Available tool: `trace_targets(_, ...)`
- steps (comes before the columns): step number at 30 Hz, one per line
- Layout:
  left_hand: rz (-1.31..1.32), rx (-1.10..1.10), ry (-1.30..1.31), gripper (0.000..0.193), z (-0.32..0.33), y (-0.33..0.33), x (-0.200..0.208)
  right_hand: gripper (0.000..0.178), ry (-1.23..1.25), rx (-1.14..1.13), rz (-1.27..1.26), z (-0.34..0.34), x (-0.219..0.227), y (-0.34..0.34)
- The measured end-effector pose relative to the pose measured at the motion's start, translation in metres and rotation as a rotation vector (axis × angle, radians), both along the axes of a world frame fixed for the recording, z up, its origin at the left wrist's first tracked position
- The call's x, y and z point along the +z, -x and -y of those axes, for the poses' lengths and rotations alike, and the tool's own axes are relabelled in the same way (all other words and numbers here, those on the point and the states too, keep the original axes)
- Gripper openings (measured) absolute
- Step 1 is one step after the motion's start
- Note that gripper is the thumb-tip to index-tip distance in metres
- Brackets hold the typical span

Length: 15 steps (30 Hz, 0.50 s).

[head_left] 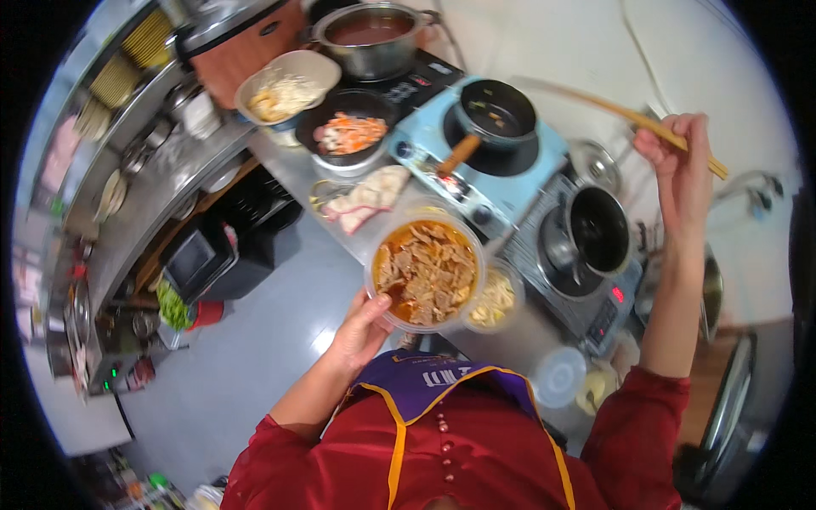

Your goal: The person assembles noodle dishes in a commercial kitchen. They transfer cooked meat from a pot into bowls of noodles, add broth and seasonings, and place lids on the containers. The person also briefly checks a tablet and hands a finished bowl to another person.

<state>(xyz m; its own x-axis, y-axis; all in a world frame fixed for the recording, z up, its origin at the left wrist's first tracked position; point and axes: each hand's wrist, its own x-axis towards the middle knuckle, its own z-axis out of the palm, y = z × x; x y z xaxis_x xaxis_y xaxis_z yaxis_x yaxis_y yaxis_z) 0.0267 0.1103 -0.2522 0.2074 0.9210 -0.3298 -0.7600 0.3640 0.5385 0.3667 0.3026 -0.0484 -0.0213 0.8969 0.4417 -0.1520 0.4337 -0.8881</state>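
Observation:
In my left hand (361,331) is a round clear plastic tub (478,285), fingers under it and thumb at the rim. Sliced meat (429,270) in orange, oily broth fills it. High on the right, my right hand (684,153) is closed round a pair of long wooden chopsticks (616,109), whose far ends are blurred and point left over the stove. Below them, a small dark pot with a wooden handle (495,115) sits on a light blue portable stove (410,155). A second dark pot (599,229) stands on a grey induction cooker (605,319).
A steel pot of reddish liquid (374,42), a black pan of chopped orange and white food (350,132) and a beige bowl (319,68) line the counter. A patterned cloth (370,195), a tub of pale pieces (495,297) and a plastic lid (558,376) lie nearer. Steel shelving (191,166) runs along the left.

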Motion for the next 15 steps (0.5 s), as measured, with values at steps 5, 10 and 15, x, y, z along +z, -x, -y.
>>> trace_targets(5, -0.003, -0.131, 0.021, 0.076, -0.006, -0.037, -0.006, 0.058, 0.013, 0.085, 0.329, 0.132, 0.0, -0.029)
trace_targets(10, 0.024, -0.291, -0.003, 0.075, 0.004, -0.082, 0.0, 0.048, 0.085, 0.098, 0.557, 0.208, 0.01, -0.049)
trace_targets(15, 0.035, -0.43, -0.002, 0.074, 0.019, -0.127, 0.006, 0.04, 0.178, 0.124, 0.572, 0.25, -0.003, -0.075)
